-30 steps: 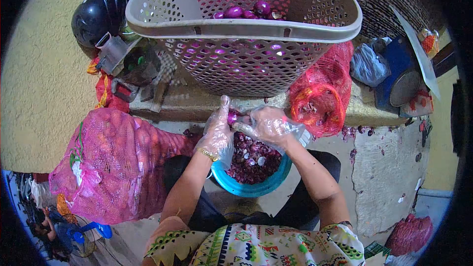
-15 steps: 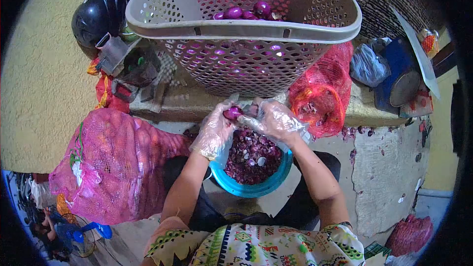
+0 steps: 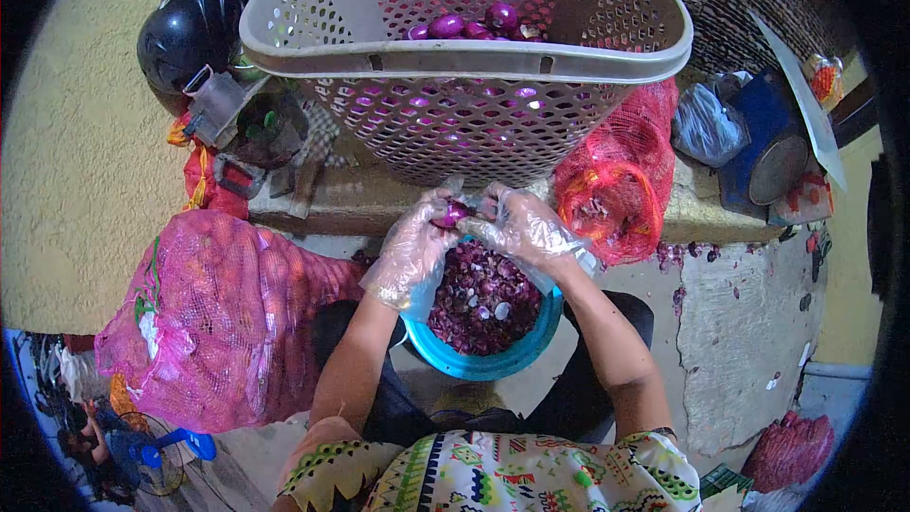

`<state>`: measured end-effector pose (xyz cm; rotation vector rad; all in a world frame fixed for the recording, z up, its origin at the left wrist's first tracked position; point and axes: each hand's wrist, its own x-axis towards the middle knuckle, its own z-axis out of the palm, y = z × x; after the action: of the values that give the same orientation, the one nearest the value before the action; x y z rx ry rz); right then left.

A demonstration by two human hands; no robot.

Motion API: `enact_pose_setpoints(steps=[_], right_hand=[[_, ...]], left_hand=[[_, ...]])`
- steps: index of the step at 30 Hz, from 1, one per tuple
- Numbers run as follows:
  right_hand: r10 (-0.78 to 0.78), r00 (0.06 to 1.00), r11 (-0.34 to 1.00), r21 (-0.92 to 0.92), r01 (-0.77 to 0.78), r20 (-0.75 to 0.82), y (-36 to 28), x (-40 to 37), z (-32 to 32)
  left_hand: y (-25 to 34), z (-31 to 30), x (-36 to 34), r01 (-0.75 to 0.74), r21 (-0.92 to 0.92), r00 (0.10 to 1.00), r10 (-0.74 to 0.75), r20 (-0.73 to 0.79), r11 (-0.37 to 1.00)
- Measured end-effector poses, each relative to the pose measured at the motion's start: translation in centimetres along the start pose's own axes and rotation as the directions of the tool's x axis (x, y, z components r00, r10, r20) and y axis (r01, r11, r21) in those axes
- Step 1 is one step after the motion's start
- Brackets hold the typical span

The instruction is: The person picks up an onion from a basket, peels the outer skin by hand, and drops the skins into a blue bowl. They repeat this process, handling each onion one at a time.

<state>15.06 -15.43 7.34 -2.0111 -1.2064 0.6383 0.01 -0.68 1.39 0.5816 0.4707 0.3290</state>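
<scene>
A shiny purple onion (image 3: 451, 215) is gripped in the fingers of my left hand (image 3: 409, 248), which wears a clear plastic glove. My right hand (image 3: 527, 228), gloved the same way, has its fingers bent and its thumb against the onion's right side. Whether a small tool sits in the right fingers is hard to make out. Just below both hands is a turquoise basin (image 3: 485, 368) filled with purple onion skins (image 3: 482, 301). Beyond the hands stands a tall grey perforated basket (image 3: 455, 62) containing several purple onions (image 3: 464, 27).
A bulging pink mesh sack (image 3: 223, 313) of onions lies at left. Red mesh netting (image 3: 616, 194) rests right of the basket on a low concrete ledge (image 3: 351, 209). Black helmet (image 3: 175, 38) and plastic containers stand at upper left. Far lower left, another person (image 3: 90, 441) is partly visible.
The onion stays between my hands and has turned slightly. The right fingers have shifted a little closer over it. Everything around looks the same.
</scene>
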Motion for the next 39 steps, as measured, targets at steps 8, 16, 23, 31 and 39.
enact_pose_setpoints(steps=[8,16,23,31,39], right_hand=[[-0.077,0.997,0.986,-0.151,0.073,-0.024,0.4,-0.1,0.3],[-0.077,0.996,0.986,-0.153,0.071,-0.033,0.1,-0.1,0.5],[-0.129,0.989,0.989,-0.087,0.123,-0.066,0.5,0.0,1.1],[-0.199,0.98,0.976,-0.086,0.198,-0.011,1.1,0.0,1.4],[-0.244,0.949,0.911,-0.289,0.295,0.201,0.8,-0.3,1.1]], left_hand=[[0.3,0.7,-0.3,-0.01,0.111,0.994,-0.002,0.111,0.994],[0.3,1.2,-0.4,-0.062,0.1,0.99,0.048,0.129,0.993],[0.1,1.3,-0.6,-0.104,0.122,0.988,0.088,0.127,0.987],[0.1,0.7,-0.1,-0.077,0.057,0.992,0.071,0.106,0.995],[-0.2,0.4,0.4,-0.132,0.022,0.991,0.132,0.019,0.991]])
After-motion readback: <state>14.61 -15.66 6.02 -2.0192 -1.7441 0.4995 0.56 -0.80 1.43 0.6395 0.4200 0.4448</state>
